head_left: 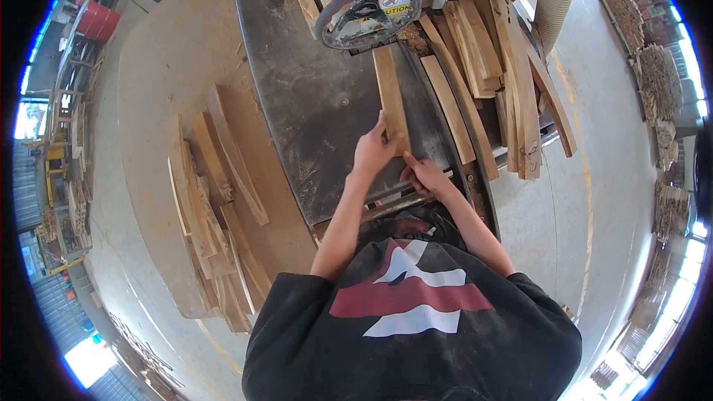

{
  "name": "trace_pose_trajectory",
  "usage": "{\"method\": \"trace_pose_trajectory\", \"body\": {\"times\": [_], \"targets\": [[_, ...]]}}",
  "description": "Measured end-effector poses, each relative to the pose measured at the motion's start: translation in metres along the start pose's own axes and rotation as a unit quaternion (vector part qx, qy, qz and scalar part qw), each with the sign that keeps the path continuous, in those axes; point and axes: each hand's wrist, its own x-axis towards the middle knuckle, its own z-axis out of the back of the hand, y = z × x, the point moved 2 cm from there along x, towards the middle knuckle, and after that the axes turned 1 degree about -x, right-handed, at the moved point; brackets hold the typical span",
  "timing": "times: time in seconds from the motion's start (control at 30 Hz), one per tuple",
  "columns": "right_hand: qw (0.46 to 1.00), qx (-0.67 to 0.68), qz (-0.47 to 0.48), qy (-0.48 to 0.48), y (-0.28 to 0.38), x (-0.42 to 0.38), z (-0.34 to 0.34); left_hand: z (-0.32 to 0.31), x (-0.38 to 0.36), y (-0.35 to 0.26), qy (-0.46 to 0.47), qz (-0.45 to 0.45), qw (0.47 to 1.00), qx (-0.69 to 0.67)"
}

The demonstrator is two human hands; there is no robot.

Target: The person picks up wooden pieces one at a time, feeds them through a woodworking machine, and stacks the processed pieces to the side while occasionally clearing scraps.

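A short wooden board [388, 82] lies lengthwise on the dark metal machine table [297, 96], its far end close to the machine's handwheel [369, 16]. My left hand [376, 150] grips the board along its near half, fingers across it and at its edge. At the near end, my right hand [426, 177] is closed with its thumb and index finger on the board's corner. Its other fingers are curled under and partly hidden. Just right of the board, a narrow curved strip [448, 108] rests along the table's side.
A pile of curved wooden pieces [512, 82] lies at the right of the machine. Several more boards [212, 200] rest on a brown panel [148, 126] at the left. A ribbed hose [557, 0] rises at the back right. Sawdust is scattered on the table.
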Motion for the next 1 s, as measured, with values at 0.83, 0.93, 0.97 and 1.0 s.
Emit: {"method": "trace_pose_trajectory", "body": {"times": [0.83,0.93,0.97,1.0], "targets": [[0.915,0.153,0.145,-0.345,0.182,0.198,0.015,0.003,0.002,0.033,-0.182,-0.079,0.918,-0.343],[0.95,0.093,0.141,-0.265,0.198,0.206,0.029,0.028,-0.045,0.065,-0.284,-0.088,0.926,-0.234],[0.958,0.06,0.148,-0.236,0.204,0.202,0.027,0.04,-0.061,0.075,-0.382,-0.116,0.899,-0.181],[0.96,0.055,0.154,-0.229,0.203,0.197,0.024,0.053,-0.081,0.09,-0.441,-0.065,0.89,-0.096]]}}
